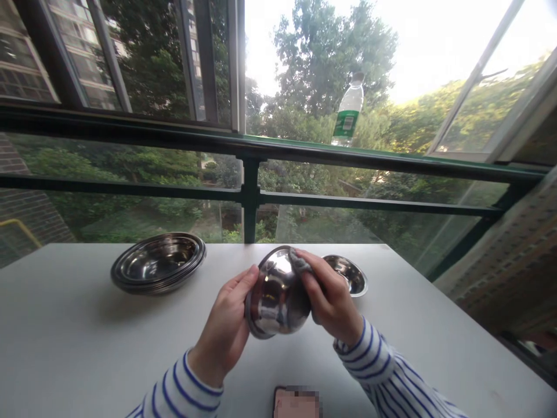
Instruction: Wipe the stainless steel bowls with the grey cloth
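Note:
A shiny metal bowl [278, 296] is held up on its side above the white table, its rounded outside turned toward me. My left hand [228, 319] grips its rim at the left, thumb on the near side. With closed fingers, my right hand [328, 290] presses a grey cloth [301, 262] against the bowl's upper right. Part of the cloth is hidden under the fingers. Behind my right hand, a small metal bowl [354, 276] rests on the table, partly covered from view. At the left stands a stack of wider metal bowls [159, 264].
The white table [78, 337] reaches to a dark green railing [250, 197] with glass panels. A pixelated phone-like object [296, 403] lies at the near edge. A plastic bottle with a green label [348, 119] stands beyond the top rail. Patterned fabric [509, 278] hangs at the right.

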The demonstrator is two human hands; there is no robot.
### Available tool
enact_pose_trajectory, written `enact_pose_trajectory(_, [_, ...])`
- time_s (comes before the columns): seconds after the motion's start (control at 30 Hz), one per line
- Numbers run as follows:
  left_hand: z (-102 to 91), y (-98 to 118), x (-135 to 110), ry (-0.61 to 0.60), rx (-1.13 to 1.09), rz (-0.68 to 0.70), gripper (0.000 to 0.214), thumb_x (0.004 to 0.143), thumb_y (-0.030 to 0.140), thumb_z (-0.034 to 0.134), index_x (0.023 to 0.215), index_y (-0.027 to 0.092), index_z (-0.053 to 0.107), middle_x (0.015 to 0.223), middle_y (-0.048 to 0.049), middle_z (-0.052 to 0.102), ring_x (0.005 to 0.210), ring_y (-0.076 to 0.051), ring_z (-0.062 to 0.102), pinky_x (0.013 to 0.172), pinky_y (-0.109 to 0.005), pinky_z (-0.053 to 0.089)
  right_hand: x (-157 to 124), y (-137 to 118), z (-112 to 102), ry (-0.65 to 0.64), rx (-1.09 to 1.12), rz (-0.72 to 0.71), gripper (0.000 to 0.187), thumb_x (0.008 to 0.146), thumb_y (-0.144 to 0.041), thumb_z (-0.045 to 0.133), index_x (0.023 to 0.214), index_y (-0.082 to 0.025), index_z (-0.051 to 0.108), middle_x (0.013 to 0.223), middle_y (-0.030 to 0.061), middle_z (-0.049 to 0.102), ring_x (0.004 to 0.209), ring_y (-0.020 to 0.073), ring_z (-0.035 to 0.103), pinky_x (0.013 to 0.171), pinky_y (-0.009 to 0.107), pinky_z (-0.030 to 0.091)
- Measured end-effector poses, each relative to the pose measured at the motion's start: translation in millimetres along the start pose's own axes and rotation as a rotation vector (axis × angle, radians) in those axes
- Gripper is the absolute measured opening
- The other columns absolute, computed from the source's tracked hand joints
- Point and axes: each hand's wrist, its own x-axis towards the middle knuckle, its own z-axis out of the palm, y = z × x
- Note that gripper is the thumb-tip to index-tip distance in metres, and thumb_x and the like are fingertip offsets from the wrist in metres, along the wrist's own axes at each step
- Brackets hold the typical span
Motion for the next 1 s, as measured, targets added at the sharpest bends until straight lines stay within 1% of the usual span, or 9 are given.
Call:
enact_pose_trajectory(0.17, [-2.4, 1.0, 2.5, -0.004, -0.073, 0.016, 0.011, 0.075, 0.021, 0.064, 0.078, 0.01, 0.066, 0.066, -0.0048, 0.068, 0.055, -0.012, 0.061, 0.049, -0.02, 0.049, -6.4, -21.5, 7.8, -0.193, -0.157, -0.443, 0.041, 0.08, -0.016, 0.05, 0.12, -0.014, 0.055, 0.126, 0.0092, 0.056, 0.126, 0.0258, 0.041, 0.107, 0.047, 0.032])
enact_pose_trajectory(0.27, [-3.3, 1.4, 4.0, -0.02, -0.092, 0.035, 0.011, 0.076, 0.021, 0.064, 0.077, 0.011, 0.067, 0.068, -0.0041, 0.068, 0.057, -0.011, 0.061, 0.049, -0.017, 0.048, -8.7, -26.8, 12.9, -0.24, -0.239, -0.567, 0.037, 0.079, -0.016, 0.049, 0.116, -0.014, 0.058, 0.124, 0.0064, 0.059, 0.126, 0.024, 0.042, 0.11, 0.044, 0.028])
enact_pose_trajectory(0.37, [-2.8, -0.9, 4.3, -0.048, -0.08, 0.047, 0.014, 0.078, 0.021, 0.062, 0.086, 0.011, 0.068, 0.073, -0.0048, 0.069, 0.062, -0.012, 0.063, 0.054, -0.019, 0.049, -6.9, -20.0, 11.1, -0.178, -0.253, -0.485, 0.04, 0.082, -0.017, 0.049, 0.121, -0.014, 0.054, 0.128, 0.0085, 0.055, 0.128, 0.025, 0.039, 0.108, 0.046, 0.031])
enact_pose_trajectory(0.43, [-1.9, -3.8, 3.3, -0.053, -0.049, 0.042, 0.016, 0.078, 0.021, 0.062, 0.089, 0.011, 0.068, 0.074, -0.005, 0.07, 0.064, -0.013, 0.063, 0.057, -0.021, 0.05, -3.8, -11.4, 6.4, -0.109, -0.196, -0.324, 0.04, 0.084, -0.016, 0.047, 0.124, -0.014, 0.051, 0.129, 0.0108, 0.053, 0.127, 0.0249, 0.04, 0.105, 0.045, 0.036])
enact_pose_trajectory(0.53, [-0.1, -7.2, 0.6, -0.069, 0.01, 0.012, 0.017, 0.078, 0.024, 0.063, 0.088, 0.012, 0.069, 0.071, -0.0045, 0.07, 0.062, -0.014, 0.063, 0.059, -0.023, 0.05, 1.1, 0.1, -0.8, -0.02, -0.073, -0.018, 0.034, 0.089, -0.018, 0.043, 0.122, -0.016, 0.051, 0.122, 0.011, 0.058, 0.117, 0.0218, 0.051, 0.098, 0.04, 0.044])
enact_pose_trajectory(0.6, [0.9, -7.5, -1.0, -0.081, 0.03, 0.001, 0.018, 0.078, 0.026, 0.063, 0.087, 0.012, 0.07, 0.071, -0.0043, 0.07, 0.061, -0.014, 0.063, 0.059, -0.023, 0.05, 2.5, 3.1, -3.2, 0.005, -0.01, 0.079, 0.032, 0.091, -0.02, 0.043, 0.121, -0.018, 0.053, 0.119, 0.0099, 0.06, 0.113, 0.0212, 0.055, 0.096, 0.039, 0.046])
enact_pose_trajectory(0.7, [1.2, -6.0, -1.5, -0.096, 0.035, 0.02, 0.018, 0.077, 0.026, 0.063, 0.087, 0.013, 0.07, 0.072, -0.0045, 0.07, 0.064, -0.014, 0.064, 0.06, -0.022, 0.049, 0.9, -0.3, -1.7, -0.006, -0.001, -0.031, 0.034, 0.089, -0.018, 0.044, 0.122, -0.019, 0.052, 0.124, 0.0105, 0.057, 0.119, 0.0233, 0.049, 0.099, 0.043, 0.043])
enact_pose_trajectory(0.83, [-1.0, -5.7, 0.9, -0.124, 0.03, 0.017, 0.019, 0.077, 0.023, 0.064, 0.092, 0.013, 0.069, 0.079, -0.0049, 0.07, 0.071, -0.015, 0.064, 0.062, -0.022, 0.05, -4.1, -9.2, 5.3, -0.079, -0.127, -0.276, 0.043, 0.084, -0.014, 0.047, 0.127, -0.017, 0.047, 0.129, 0.0126, 0.052, 0.126, 0.026, 0.041, 0.101, 0.049, 0.039])
enact_pose_trajectory(1.0, [-2.5, -5.3, 1.9, -0.137, -0.033, 0.004, 0.023, 0.08, 0.025, 0.059, 0.097, 0.012, 0.068, 0.084, -0.007, 0.07, 0.079, -0.016, 0.064, 0.067, -0.022, 0.051, -8.6, -14.5, 11.1, -0.169, -0.283, -0.488, 0.041, 0.083, -0.017, 0.047, 0.123, -0.012, 0.05, 0.131, 0.0124, 0.051, 0.13, 0.0272, 0.036, 0.106, 0.05, 0.032])
